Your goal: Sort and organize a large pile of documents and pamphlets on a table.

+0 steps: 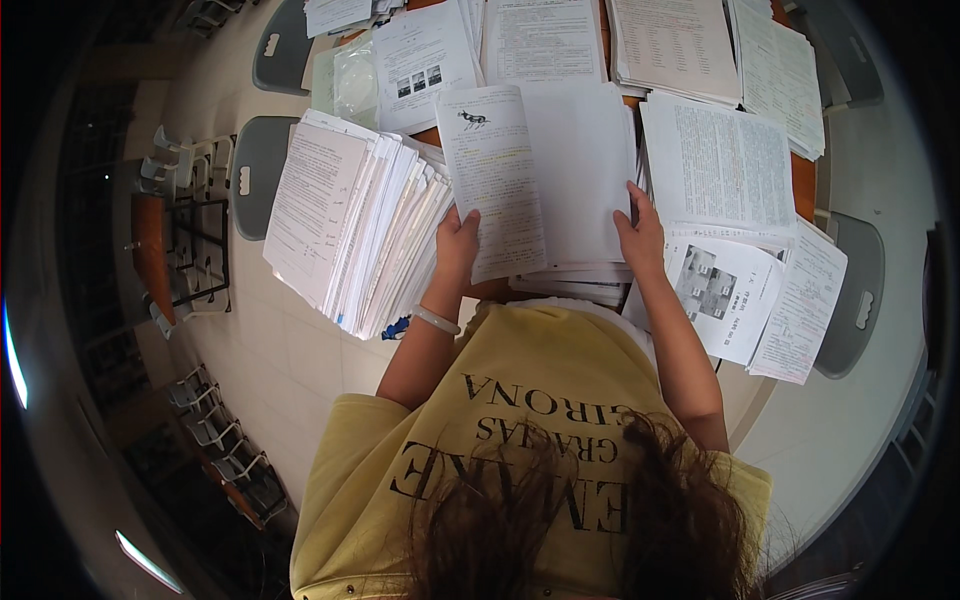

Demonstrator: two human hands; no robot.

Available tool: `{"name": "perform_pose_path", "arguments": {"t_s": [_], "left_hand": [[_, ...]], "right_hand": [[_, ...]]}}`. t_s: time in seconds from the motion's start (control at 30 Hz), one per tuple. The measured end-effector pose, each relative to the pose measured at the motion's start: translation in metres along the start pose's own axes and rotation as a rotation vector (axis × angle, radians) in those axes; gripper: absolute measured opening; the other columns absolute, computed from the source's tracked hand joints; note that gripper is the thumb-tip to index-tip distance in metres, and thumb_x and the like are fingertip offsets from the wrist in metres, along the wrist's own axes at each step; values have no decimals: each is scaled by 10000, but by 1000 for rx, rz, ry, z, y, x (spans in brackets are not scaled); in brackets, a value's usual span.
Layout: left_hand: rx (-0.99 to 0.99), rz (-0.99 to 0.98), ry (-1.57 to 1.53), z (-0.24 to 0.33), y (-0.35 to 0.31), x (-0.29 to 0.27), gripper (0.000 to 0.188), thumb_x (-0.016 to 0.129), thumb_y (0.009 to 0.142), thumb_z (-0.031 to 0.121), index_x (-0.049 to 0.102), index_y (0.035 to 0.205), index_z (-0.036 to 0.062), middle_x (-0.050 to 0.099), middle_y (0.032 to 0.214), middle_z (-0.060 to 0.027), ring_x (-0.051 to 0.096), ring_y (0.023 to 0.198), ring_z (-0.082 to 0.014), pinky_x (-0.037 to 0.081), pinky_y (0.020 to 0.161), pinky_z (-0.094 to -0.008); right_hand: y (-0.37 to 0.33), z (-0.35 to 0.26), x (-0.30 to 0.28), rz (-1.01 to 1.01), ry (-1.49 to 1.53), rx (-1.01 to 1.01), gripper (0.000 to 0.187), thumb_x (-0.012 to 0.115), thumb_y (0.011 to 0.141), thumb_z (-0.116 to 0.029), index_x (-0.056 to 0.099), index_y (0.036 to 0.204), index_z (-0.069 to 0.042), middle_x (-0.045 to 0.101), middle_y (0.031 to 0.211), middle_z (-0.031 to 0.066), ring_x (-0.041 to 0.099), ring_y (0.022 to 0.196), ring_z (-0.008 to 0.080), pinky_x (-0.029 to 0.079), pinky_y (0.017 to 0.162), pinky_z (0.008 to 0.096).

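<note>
My left hand (458, 245) grips the lower left edge of a printed sheet (495, 180), its thumb on top. A small dark animal drawing and yellow-marked lines show on that sheet. Beside it and partly under it lie blank white sheets (585, 170). My right hand (642, 232) is closed at their right edge, thumb over the paper; some fingers are hidden. Below, the edges of more stacked papers (575, 285) show near my yellow shirt. To the left of my left hand leans a thick, fanned pile of papers (365, 225).
Right of my right hand are a printed stack (715, 165) and a sheet with dark photos (715, 300). More paper piles (675, 50) and a clear plastic sleeve (355, 80) cover the far table. Grey chairs (268, 175) stand on both sides.
</note>
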State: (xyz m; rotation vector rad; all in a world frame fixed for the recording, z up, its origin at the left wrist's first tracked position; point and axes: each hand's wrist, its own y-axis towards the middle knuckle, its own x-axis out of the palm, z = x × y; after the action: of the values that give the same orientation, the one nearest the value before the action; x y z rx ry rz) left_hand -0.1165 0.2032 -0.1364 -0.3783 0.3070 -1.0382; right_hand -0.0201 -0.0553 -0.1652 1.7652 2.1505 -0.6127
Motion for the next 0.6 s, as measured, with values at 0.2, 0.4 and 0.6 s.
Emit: {"name": "perform_pose_path", "arguments": {"t_s": [0.2, 0.4, 0.6], "left_hand": [[-17, 9, 29, 8, -4, 4, 282, 416, 933, 68, 469, 1190, -36, 592, 1088, -108, 575, 932, -164, 444, 836, -296], [30, -37, 52, 7, -2, 6, 254, 426, 932, 76, 507, 1147, -35, 610, 1045, -95, 578, 910, -155, 445, 823, -286], [34, 2, 34, 17, -7, 8, 242, 433, 931, 79, 528, 1122, -36, 615, 1033, -89, 577, 891, -144, 446, 806, -268]], "right_hand": [[0, 3, 2, 8, 8, 1, 487, 596, 802, -100, 466, 1272, -98, 562, 1098, 202, 546, 1002, 319, 428, 877, 373], [0, 4, 3, 11, 20, 2, 502, 594, 804, -100, 448, 1284, -102, 557, 1115, 192, 541, 1020, 309, 429, 875, 373], [-1, 3, 2, 14, 13, -3, 501, 589, 806, -99, 444, 1286, -104, 558, 1114, 185, 536, 1024, 301, 426, 875, 368]]}}
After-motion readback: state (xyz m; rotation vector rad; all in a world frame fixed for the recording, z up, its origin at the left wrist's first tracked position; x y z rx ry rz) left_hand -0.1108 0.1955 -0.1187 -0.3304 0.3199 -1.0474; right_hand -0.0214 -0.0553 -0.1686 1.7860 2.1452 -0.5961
